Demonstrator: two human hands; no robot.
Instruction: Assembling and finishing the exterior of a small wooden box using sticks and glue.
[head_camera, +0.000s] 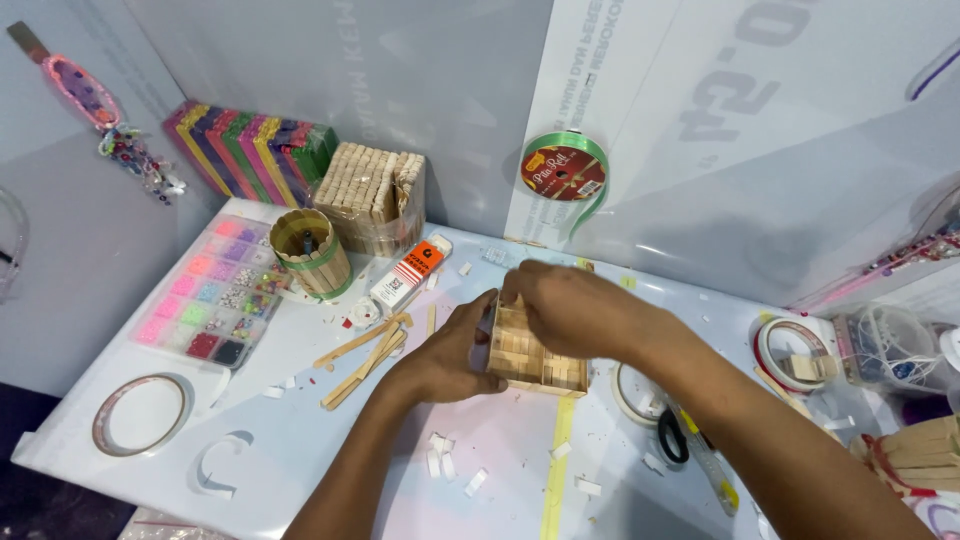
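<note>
White surface (300, 440) | my left hand (445, 355) grips wooden stick box (535, 360) | my right hand (570, 305) closed over its top edge

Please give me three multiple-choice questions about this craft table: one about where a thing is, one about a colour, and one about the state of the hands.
1. Where does the round stick cup stand?
A. right of the bead box
B. on the scissors
C. inside the stick box

2. What colour is the ribbon spool on the wall?
A. blue
B. green
C. black

3. What are the hands doing?
A. resting flat on the table
B. both on the stick box
C. holding scissors

Answers:
1 A, the cup stands just right of the bead box.
2 B, its rim and loose end are green.
3 B, the left hand grips the side of the stick box and the right hand lies over its top.
</note>
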